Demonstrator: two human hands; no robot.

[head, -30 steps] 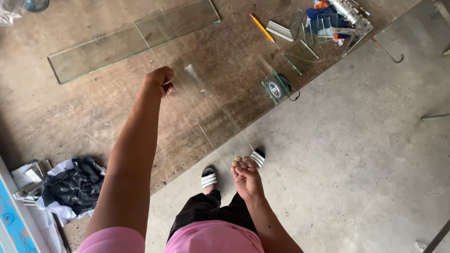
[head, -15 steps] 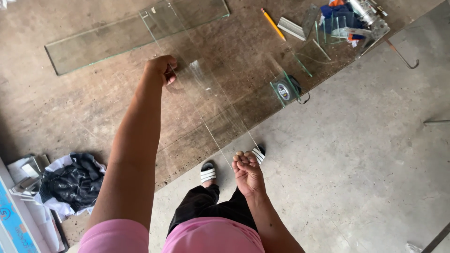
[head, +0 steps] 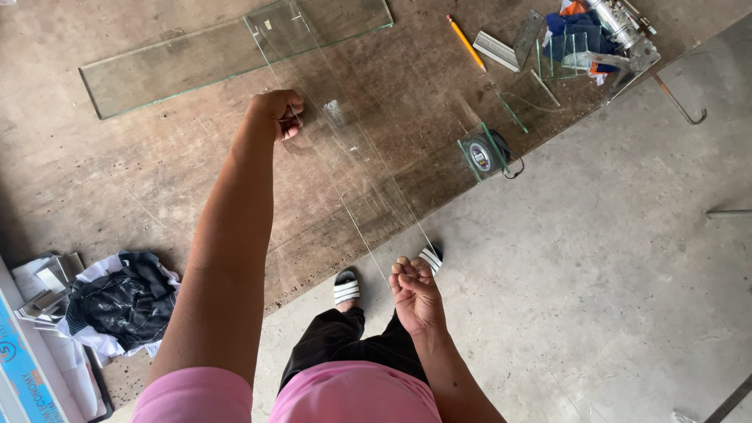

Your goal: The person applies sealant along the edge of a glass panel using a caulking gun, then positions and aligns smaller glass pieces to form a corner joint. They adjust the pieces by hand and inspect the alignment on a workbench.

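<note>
Glass strip (head: 352,164) held over the counter's (head: 117,180) near edge.
Left hand (head: 276,112) grips its side, right hand (head: 415,291) pinches its near end; a slip could shatter it.

Bare wooden board left of the tape measure (head: 479,157) open for a hand, pencil (head: 467,44), small glass pieces (head: 533,94) and tools (head: 619,31) crowded above it, long glass strip (head: 180,63) far left, concrete floor right free.

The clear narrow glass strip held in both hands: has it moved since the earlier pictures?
Yes. The clear narrow glass strip now reaches further out, its far end overlapping the long glass pane lying on the board.
</note>
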